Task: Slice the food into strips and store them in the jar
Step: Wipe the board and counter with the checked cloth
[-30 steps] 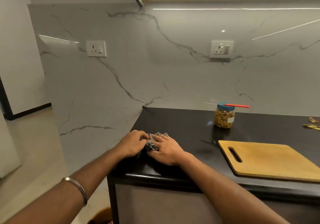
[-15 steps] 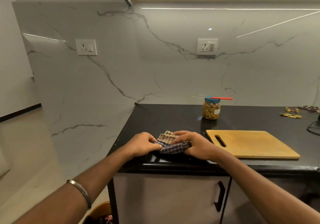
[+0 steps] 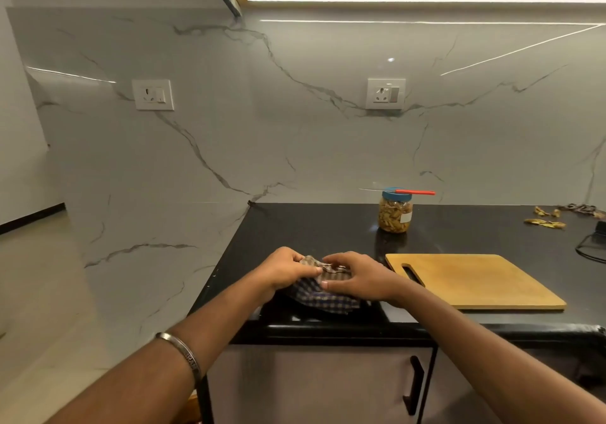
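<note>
A clear plastic jar [image 3: 394, 215] with a blue lid stands on the black counter [image 3: 311, 226], filled with brownish strips. A red-handled knife [image 3: 414, 192] lies flat across its lid. The wooden cutting board [image 3: 472, 280] rests bare to the right of my hands. My left hand [image 3: 284, 269] and my right hand [image 3: 357, 277] both grip a checked cloth [image 3: 323, 295] bunched at the counter's front left corner. Fingers of both hands pinch its upper folds.
Yellowish peel scraps [image 3: 545, 222] lie at the far right of the counter, beside a dark object [image 3: 593, 246] cut off by the frame. Two wall sockets sit on the marble backsplash. A cabinet door handle [image 3: 414, 386] is below the counter edge. Floor lies left.
The cloth went from pressed flat under both hands to lifted and gathered between them. The camera shifted left and back, so the counter edge and cabinet now show.
</note>
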